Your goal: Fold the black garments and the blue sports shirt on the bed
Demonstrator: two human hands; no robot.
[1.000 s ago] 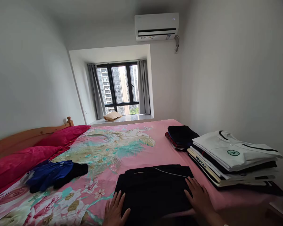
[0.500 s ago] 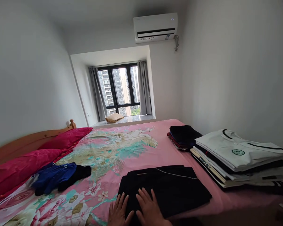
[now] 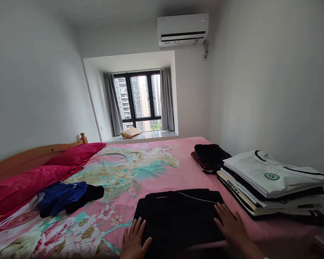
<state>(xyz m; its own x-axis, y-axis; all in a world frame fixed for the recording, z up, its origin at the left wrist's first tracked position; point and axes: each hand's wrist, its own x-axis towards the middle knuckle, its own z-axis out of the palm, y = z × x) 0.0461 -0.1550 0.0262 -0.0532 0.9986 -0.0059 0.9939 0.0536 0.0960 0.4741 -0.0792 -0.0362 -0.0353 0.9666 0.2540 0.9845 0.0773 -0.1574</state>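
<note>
Garment point(image 3: 178, 219), black, folded, flat on the bed point(image 3: 187, 172) beside the pile point(image 3: 275, 190): left hand point(image 3: 135, 237) lay open at its left edge, right hand point(image 3: 230, 225) lay open and loosely spread at its right edge, neither gripping. Smoothing it well probably called for light, even pressure from flat palms, with the layers kept square. Near edge was lost in shadow, left wrist was cut off, and kind of garment could not be told

The garment point(image 3: 178, 219) lies on the bed point(image 3: 185, 154), left of the shirt stack point(image 3: 272, 178).
</note>
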